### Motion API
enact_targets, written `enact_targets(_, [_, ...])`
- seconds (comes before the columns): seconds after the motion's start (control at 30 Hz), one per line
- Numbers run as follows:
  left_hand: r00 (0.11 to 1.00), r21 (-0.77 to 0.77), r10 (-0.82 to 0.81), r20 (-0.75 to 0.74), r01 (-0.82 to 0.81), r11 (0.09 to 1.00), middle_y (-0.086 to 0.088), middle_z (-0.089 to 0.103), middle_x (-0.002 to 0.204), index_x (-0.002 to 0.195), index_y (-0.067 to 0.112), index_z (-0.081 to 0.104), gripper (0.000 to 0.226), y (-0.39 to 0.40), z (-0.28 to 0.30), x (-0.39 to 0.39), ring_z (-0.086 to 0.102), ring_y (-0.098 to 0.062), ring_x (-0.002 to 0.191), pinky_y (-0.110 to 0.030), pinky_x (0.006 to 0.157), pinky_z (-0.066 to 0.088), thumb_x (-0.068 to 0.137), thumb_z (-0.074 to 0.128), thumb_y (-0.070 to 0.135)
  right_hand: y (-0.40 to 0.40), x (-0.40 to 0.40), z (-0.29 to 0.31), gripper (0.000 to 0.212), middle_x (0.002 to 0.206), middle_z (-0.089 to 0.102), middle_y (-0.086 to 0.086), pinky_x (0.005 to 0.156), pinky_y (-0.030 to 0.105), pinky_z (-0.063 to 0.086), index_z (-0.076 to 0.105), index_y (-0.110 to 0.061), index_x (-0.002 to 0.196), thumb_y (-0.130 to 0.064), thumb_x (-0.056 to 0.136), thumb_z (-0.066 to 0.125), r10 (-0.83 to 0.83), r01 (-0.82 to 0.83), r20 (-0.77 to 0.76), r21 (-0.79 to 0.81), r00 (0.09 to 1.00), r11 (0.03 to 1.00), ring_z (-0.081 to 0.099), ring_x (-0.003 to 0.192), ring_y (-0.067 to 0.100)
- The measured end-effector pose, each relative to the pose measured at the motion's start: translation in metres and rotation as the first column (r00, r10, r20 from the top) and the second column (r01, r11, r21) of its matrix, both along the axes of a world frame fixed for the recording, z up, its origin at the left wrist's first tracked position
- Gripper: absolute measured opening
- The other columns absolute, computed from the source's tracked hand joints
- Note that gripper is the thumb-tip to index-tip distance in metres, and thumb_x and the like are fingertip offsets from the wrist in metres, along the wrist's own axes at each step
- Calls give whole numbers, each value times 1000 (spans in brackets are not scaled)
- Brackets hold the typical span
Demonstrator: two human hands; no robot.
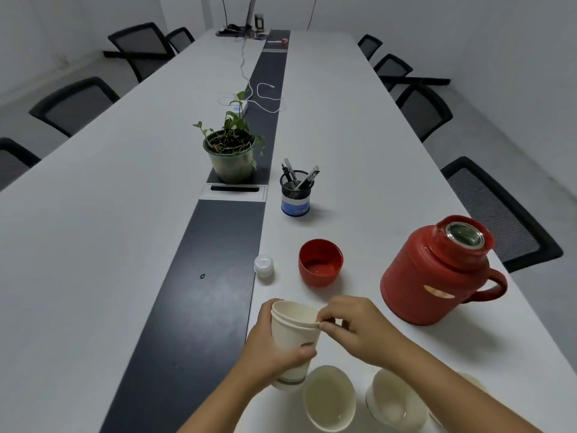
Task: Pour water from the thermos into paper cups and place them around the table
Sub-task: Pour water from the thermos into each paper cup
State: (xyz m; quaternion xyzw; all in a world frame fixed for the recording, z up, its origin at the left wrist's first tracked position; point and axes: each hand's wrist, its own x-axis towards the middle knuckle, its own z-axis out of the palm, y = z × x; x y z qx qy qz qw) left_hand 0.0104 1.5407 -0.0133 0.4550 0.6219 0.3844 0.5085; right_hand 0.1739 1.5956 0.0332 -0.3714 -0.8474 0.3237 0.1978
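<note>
A: Cups?
B: Cup stack (293, 339) was gripped by left hand (268, 354) above the table (93, 245); top rim was pinched by right hand (352, 329) fingers.
A: Thermos?
B: Thermos (437, 273) was stood open, right of the hands.

Pretty clearly an office meeting room: one long white worktop (343, 120) with a dark cable strip (218, 260) down the middle, black mesh chairs (424, 110) along both sides, a pen holder (295, 195) and a laptop (251, 14) at the far end.

Bare tabletop (93, 245) lies left — red lid (320, 262), thermos (437, 273) crowd right.
</note>
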Motion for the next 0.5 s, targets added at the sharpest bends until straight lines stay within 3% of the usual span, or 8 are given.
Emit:
enact_targets(0.07, [1000,-6,-27,-1,27,1000,10,58,94,102,43,37,71,-7,0,1,59,0,76,-19,65,51,39,68,39,-1,2,4,11,68,46,-22,62,5,35,69,-3,84,-6,83,58,-17,16,-14,-25,1000,1000,50,72,-13])
enact_targets(0.2, [988,19,-97,121,95,995,4,58,96,102,50,39,71,-18,0,4,61,-3,79,-27,69,55,46,73,23,-10,4,10,10,65,49,-18,60,7,36,69,-7,79,-6,82,60,-25,23,-30,-60,999,998,52,72,-6])
enact_targets(0.5, [977,-41,-156,143,163,986,2,56,96,107,46,35,76,-17,12,-6,63,-1,73,-22,61,52,47,74,21,-11,-2,13,20,63,55,-13,59,8,38,65,-17,68,-2,80,61,-136,131,-64,-71,989,989,56,69,3])
